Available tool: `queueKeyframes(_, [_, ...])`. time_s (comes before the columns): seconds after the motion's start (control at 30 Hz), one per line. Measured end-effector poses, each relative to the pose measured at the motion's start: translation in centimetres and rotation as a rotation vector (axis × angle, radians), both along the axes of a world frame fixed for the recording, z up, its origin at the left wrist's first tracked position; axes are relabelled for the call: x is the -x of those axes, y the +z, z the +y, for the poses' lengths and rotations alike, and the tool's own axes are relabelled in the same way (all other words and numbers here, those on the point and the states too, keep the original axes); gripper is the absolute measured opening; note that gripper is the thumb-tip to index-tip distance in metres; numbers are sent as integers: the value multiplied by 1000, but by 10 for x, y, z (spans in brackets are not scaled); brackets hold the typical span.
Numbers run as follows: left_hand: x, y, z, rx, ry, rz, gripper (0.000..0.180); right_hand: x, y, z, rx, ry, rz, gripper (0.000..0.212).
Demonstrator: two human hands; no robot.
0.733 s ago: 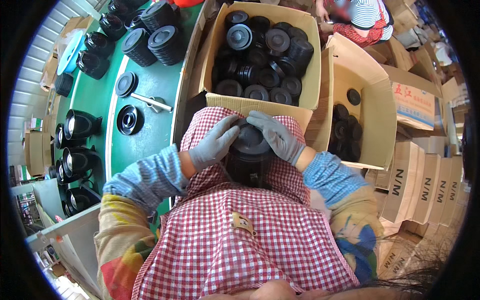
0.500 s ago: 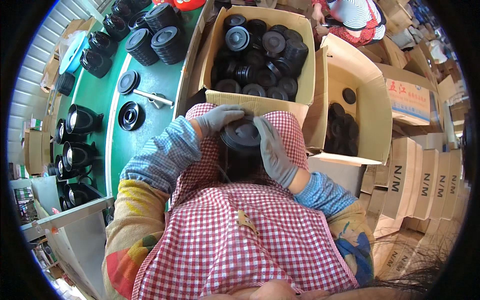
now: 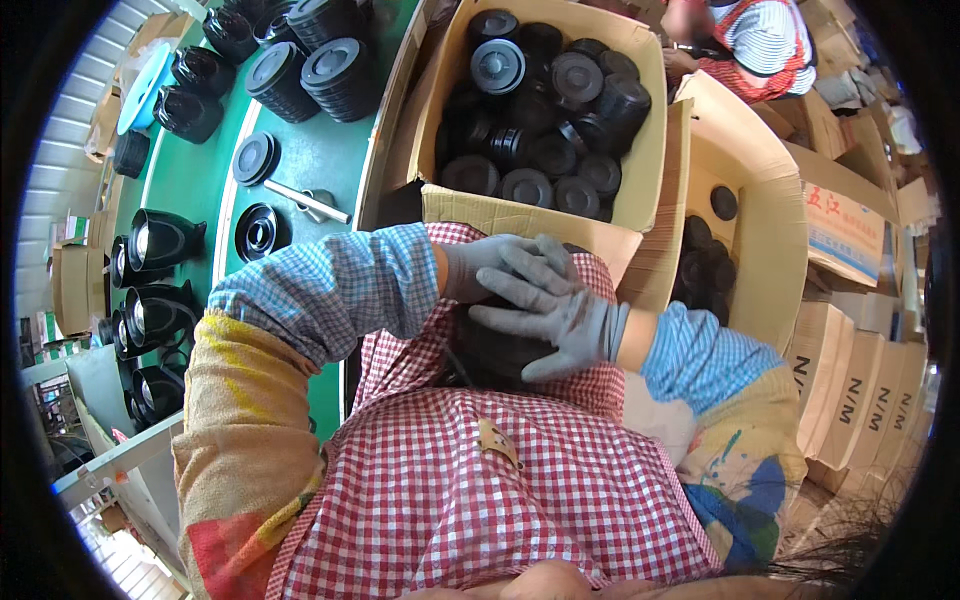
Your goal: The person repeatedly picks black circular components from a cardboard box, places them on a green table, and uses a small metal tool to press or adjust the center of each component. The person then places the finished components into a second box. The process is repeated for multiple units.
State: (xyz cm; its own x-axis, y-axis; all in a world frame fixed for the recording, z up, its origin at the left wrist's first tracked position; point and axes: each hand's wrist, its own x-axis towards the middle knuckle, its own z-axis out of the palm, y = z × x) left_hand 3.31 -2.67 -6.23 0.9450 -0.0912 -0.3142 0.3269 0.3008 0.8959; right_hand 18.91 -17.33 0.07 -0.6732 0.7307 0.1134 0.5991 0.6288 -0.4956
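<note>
In grey gloves, both my hands meet above my lap over a dark, rounded black object (image 3: 495, 345) that is mostly hidden. My right hand (image 3: 560, 315) lies on top with its fingers stretched out and spread, reaching across my left hand and the black object. Underneath it, my left hand (image 3: 470, 268) is partly covered, so I cannot make out what its fingers hold, if anything. Just ahead stands an open cardboard box (image 3: 535, 210) full of round black lids (image 3: 525, 188).
A second open carton (image 3: 770, 240) with black discs stands to the right. On the green bench (image 3: 190, 190) at left are stacked black lids (image 3: 335, 80), a black ring part (image 3: 262, 232), a metal rod tool (image 3: 305, 200) and glossy black housings (image 3: 165, 238). Another person (image 3: 760, 45) sits far right.
My right hand has swung left across the black round part and now overlaps my left hand, which has moved down and right. The round part's top is now covered.
</note>
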Motion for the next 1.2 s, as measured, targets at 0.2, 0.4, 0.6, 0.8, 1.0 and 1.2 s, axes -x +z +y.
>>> queueKeyframes(0.2, [-45,17,15,-658,-366,-31,26,61,15,-3,-46,-205,-105,67])
queueKeyframes(0.4, [-25,67,23,-826,-185,-72,29,-27,0,18,-48,-67,48,79])
queueKeyframes(0.6, [-9,17,15,336,63,266,32,-13,-29,36,-94,182,121,88])
queueKeyframes(0.8, [-62,28,15,-759,-401,-44,34,45,0,15,-41,-69,75,62])
queueKeyframes(1.0, [-57,18,21,-903,-58,147,35,6,-3,27,-5,-395,352,64])
queueKeyframes(1.2, [59,49,46,-298,732,170,28,-31,-42,35,725,-549,747,67])
